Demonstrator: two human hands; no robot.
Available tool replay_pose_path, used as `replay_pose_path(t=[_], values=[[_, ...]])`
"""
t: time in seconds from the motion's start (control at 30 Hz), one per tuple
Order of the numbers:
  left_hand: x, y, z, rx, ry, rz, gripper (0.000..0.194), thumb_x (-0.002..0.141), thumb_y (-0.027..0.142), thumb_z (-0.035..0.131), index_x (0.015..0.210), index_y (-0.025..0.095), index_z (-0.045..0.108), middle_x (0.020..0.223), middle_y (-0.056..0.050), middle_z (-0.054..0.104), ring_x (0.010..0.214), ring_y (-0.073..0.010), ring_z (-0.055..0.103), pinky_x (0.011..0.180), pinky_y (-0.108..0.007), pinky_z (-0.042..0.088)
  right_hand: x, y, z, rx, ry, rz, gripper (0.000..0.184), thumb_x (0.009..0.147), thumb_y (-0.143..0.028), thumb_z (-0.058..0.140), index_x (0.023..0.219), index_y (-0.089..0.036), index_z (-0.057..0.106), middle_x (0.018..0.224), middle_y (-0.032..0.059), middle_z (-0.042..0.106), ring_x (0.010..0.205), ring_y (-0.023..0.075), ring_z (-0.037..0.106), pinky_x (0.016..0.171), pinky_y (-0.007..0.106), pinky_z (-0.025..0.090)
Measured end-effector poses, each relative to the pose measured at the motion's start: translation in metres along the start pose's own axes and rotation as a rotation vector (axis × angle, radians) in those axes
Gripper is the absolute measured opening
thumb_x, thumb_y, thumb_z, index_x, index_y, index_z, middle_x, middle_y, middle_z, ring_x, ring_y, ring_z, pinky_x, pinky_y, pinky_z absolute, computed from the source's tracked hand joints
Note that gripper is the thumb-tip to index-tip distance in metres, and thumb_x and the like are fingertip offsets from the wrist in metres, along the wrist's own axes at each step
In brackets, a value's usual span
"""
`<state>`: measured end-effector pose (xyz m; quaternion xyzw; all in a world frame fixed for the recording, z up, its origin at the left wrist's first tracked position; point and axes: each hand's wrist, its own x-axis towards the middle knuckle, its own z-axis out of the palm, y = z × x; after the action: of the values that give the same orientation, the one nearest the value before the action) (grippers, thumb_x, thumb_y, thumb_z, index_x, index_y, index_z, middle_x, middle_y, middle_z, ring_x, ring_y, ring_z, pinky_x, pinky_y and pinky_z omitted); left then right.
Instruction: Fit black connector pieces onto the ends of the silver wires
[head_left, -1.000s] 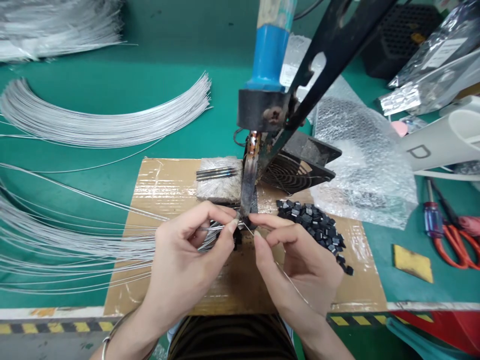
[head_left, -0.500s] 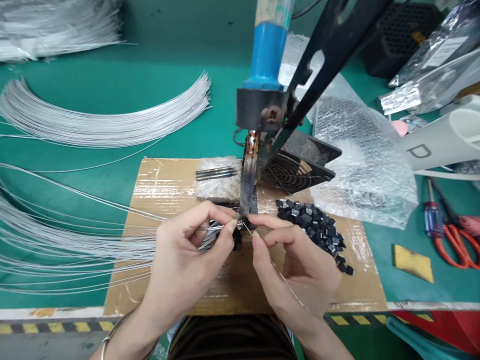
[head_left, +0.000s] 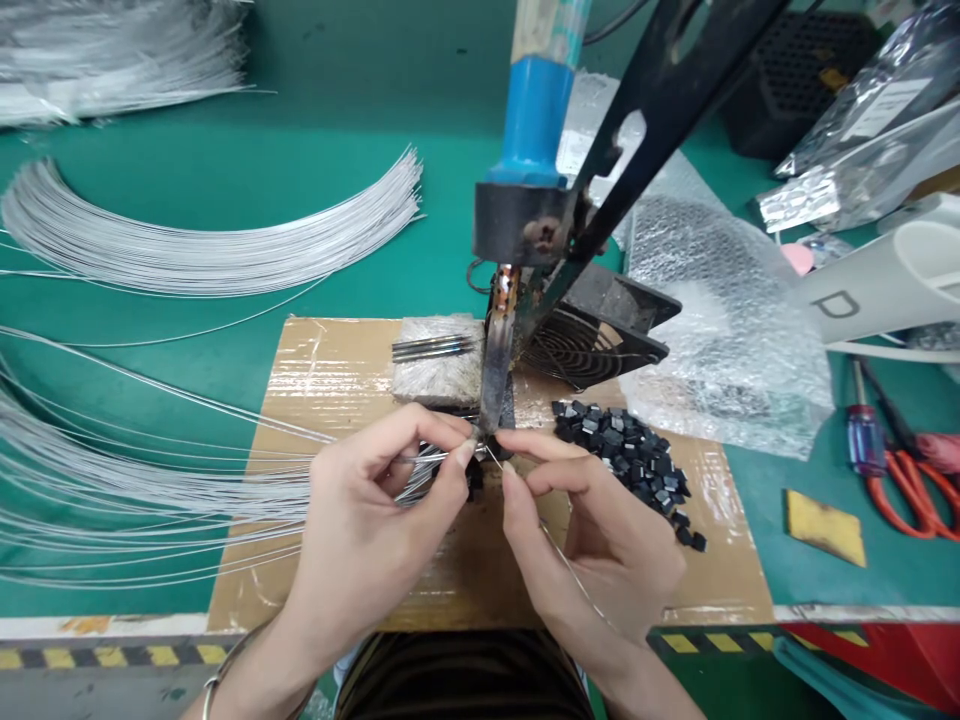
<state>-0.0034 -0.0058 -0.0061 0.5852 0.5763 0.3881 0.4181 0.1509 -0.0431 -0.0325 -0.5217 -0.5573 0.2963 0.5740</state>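
Note:
Thumb and forefinger of my left hand are pinched on a thin grey wire, its end right under the tip of the soldering iron. The small part at the fingertips is too tiny to make out. My right hand is closed on a thin strand of solder wire, which runs across the palm up to the iron's tip. The right forefinger reaches close to that tip. Under my left hand lie more grey wires, spreading off to the left.
The iron hangs from a black stand arm. A small fan stands behind it. Black pieces are heaped on the cardboard. A wire bundle lies left; scissors and a yellow sponge lie right.
Almost nothing differs. The right thumb has shifted very slightly along the solder wire; the left hand holds its place at the iron's tip.

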Motion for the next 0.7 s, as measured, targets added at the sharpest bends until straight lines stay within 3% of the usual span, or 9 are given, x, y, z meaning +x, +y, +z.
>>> replay_pose_path(t=[0.7], values=[[-0.0012, -0.0013, -0.0002, 0.020, -0.005, -0.013, 0.012, 0.090, 0.017, 0.074, 0.084, 0.027, 0.075, 0.090, 0.004, 0.080, 0.082, -0.0136, 0.074, 0.065, -0.020, 0.054, 0.0011, 0.0000, 0.0009, -0.036, 0.020, -0.041, 0.025, 0.085, 0.004, 0.073, 0.092, -0.020, 0.069, 0.107, 0.0051, 0.083, 0.098, 0.0179, 0.081, 0.093, 0.029, 0.064]])
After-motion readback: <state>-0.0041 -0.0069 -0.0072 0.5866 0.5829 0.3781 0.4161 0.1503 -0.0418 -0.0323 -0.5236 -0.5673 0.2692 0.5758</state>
